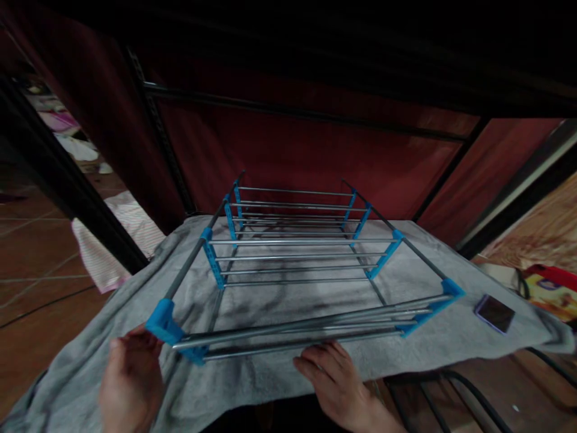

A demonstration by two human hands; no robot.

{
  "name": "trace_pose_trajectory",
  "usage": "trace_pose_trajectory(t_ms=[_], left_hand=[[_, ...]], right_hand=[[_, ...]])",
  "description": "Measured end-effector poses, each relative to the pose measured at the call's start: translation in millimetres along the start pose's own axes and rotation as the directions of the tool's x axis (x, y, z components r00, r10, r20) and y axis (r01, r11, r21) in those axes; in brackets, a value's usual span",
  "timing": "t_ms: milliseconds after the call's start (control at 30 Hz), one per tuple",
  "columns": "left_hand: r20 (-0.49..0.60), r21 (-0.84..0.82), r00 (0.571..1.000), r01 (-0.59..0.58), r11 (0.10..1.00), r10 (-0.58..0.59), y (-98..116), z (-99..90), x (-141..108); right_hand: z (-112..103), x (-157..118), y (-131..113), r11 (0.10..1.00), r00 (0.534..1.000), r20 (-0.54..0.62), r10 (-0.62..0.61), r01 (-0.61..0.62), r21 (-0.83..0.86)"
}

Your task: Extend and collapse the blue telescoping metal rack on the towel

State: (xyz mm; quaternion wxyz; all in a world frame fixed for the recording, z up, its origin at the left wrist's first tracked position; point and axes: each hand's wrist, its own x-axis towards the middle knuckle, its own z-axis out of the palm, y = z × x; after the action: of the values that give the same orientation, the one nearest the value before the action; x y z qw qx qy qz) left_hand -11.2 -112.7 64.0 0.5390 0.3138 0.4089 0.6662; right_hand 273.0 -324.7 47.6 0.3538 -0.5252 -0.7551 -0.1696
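A shoe rack (297, 242) of grey metal rods and blue plastic brackets lies on a grey blanket (279, 385). At its front left corner is a blue bracket (164, 325); the fingers of my left hand (131, 382) reach its outer side, with the thumb apart. A front metal rod (252, 331) slants across the near end, its left tip standing out past the bracket. My right hand (336, 382) is at the lowest front rod (265, 350), fingers bent against it and fingertips partly hidden.
A phone (494, 313) lies on the blanket at the right. Behind the rack hangs a dark red cloth (306, 150) on a black frame. A striped cloth (119, 237) is at the left, above the tiled floor. A red and yellow package (552, 291) stands far right.
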Motion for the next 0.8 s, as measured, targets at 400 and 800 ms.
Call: trace_pose_trajectory(t_ms=[400,800], left_hand=[[0.092,0.050,0.992,0.084,0.995,-0.089,14.9,16.7,-9.7],[0.135,0.149,0.990,0.020,0.989,-0.040,3.4,-3.6,6.6]], right_hand=[[-4.9,53.1,13.4,0.975,0.985,0.142,0.097,-0.065,-0.213],[-23.9,31.2,-9.5,0.966,0.964,0.120,-0.236,0.219,0.134]])
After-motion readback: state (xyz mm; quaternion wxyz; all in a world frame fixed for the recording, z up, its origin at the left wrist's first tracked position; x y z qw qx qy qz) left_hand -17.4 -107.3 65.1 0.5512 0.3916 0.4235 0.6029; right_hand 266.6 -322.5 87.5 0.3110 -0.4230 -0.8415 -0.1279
